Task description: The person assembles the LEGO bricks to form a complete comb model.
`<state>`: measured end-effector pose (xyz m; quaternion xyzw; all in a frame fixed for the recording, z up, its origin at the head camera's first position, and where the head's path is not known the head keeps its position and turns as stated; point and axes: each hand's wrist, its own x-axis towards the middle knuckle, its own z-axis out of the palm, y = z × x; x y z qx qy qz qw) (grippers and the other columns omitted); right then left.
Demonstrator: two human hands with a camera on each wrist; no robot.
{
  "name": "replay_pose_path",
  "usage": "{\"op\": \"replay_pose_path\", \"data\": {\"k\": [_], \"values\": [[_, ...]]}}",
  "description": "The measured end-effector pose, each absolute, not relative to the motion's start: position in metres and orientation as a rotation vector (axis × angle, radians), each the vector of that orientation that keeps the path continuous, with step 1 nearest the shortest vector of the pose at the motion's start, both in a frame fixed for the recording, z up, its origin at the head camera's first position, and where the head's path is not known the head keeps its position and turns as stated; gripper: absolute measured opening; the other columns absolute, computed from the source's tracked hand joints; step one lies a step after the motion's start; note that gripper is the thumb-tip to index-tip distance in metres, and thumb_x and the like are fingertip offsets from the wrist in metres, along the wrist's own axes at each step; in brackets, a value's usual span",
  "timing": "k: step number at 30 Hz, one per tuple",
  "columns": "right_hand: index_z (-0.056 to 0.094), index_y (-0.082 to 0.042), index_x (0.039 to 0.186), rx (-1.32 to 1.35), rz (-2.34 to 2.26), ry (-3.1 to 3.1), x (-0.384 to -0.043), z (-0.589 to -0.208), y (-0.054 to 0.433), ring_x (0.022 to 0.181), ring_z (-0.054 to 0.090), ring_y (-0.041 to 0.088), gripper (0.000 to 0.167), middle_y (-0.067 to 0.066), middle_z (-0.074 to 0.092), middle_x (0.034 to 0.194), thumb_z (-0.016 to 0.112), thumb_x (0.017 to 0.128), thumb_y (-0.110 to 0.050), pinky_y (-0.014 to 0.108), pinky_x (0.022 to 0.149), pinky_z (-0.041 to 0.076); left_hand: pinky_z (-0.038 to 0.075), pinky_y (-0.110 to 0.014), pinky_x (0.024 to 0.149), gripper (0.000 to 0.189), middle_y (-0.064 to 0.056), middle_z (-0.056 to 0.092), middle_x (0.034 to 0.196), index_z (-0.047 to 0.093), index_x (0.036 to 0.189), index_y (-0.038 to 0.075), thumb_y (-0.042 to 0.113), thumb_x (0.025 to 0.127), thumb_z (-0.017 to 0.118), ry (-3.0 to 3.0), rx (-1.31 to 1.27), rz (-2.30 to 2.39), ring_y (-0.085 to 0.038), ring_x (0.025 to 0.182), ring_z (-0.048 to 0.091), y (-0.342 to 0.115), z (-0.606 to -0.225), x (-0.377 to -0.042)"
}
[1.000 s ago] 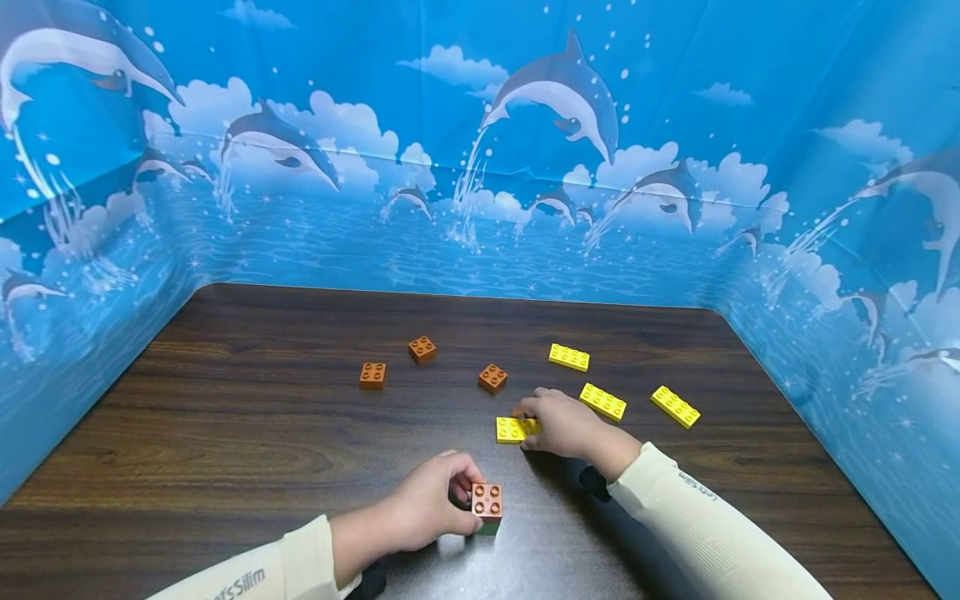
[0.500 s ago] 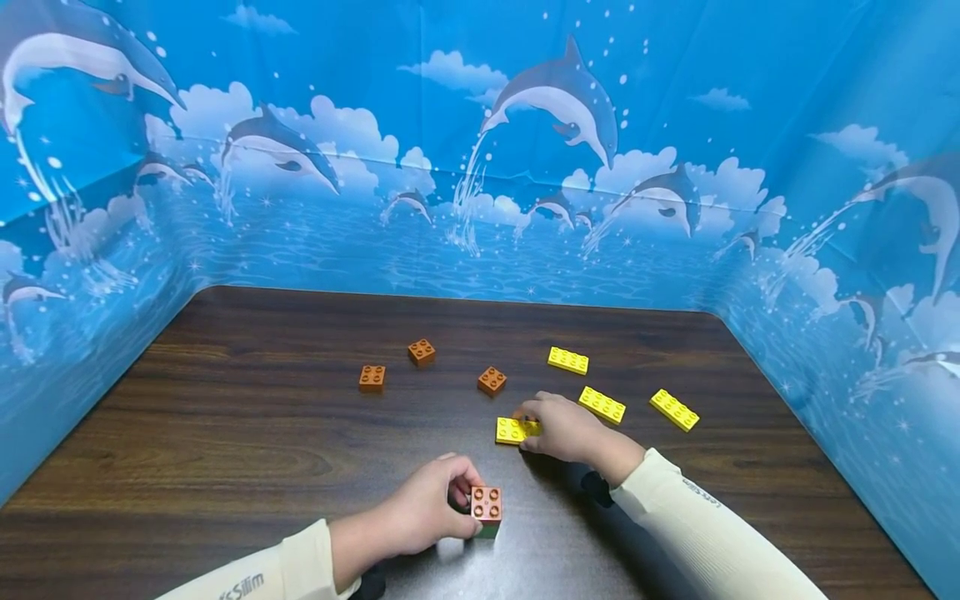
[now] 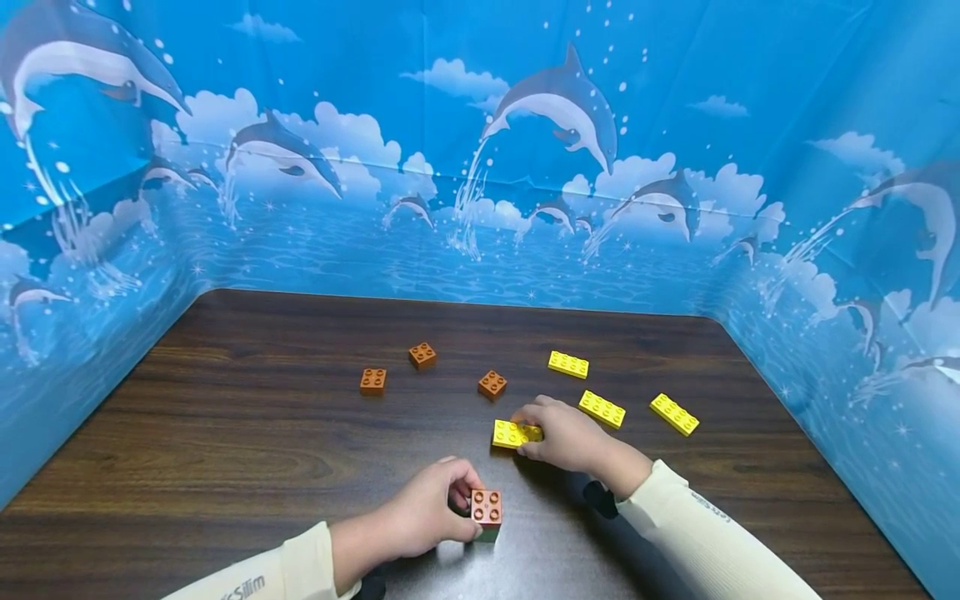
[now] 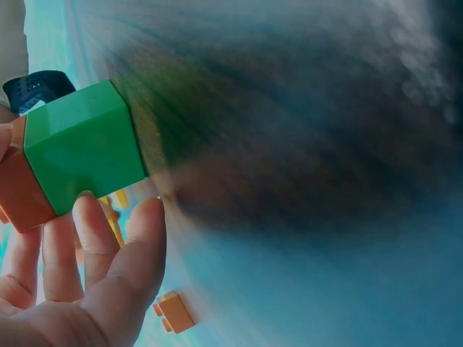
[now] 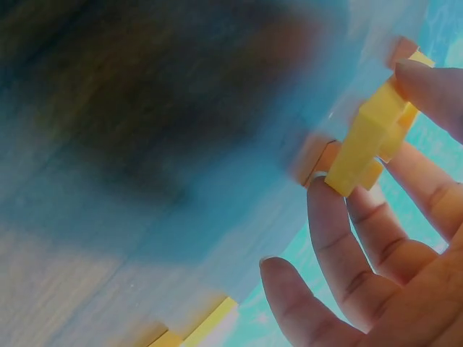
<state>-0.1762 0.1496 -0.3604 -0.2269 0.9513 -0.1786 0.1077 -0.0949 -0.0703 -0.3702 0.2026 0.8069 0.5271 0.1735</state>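
My left hand grips a small stack at the near middle of the table. An orange-brown two-by-two toy building brick forms its top, above a green brick that shows fully in the left wrist view. Farther out and to the right, my right hand pinches a thin yellow two-by-four building brick by its right end, where the fingers cover some studs. In the right wrist view the yellow brick sits between thumb and fingers, its underside apparently just off the table.
Three loose orange-brown bricks lie beyond the hands: left, back and middle. Three more yellow bricks lie at the right, two close to the right hand. A blue dolphin-print curtain borders the dark wooden table.
My right hand has shifted slightly left with the yellow brick, which appears to have risen a little. The left hand and its stack have stayed in place.
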Motion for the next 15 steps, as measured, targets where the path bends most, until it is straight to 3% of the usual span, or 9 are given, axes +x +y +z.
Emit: {"op": "replay_pose_path", "data": {"k": [9, 15], "values": [[0.066, -0.012, 0.12, -0.722, -0.564, 2.809, -0.166, -0.354, 0.15, 0.093, 0.057, 0.016, 0.039, 0.0, 0.06, 0.104, 0.075, 0.083, -0.022, 0.04, 0.082, 0.05, 0.045, -0.023, 0.07, 0.029, -0.003, 0.052, 0.088, 0.061, 0.089, 0.003, -0.006, 0.066, 0.077, 2.294, 0.586, 1.514, -0.016, 0.078, 0.052, -0.07, -0.371, -0.093], [0.066, -0.012, 0.119, -0.776, -0.564, 2.802, -0.157, -0.349, 0.148, 0.087, 0.055, 0.014, 0.04, -0.002, 0.059, 0.102, 0.076, 0.083, -0.023, 0.037, 0.077, 0.049, 0.046, -0.024, 0.07, 0.03, -0.003, 0.052, 0.088, 0.062, 0.09, 0.003, -0.006, 0.066, 0.077, 2.296, 0.596, 1.528, -0.017, 0.079, 0.053, -0.071, -0.372, -0.093]]}}
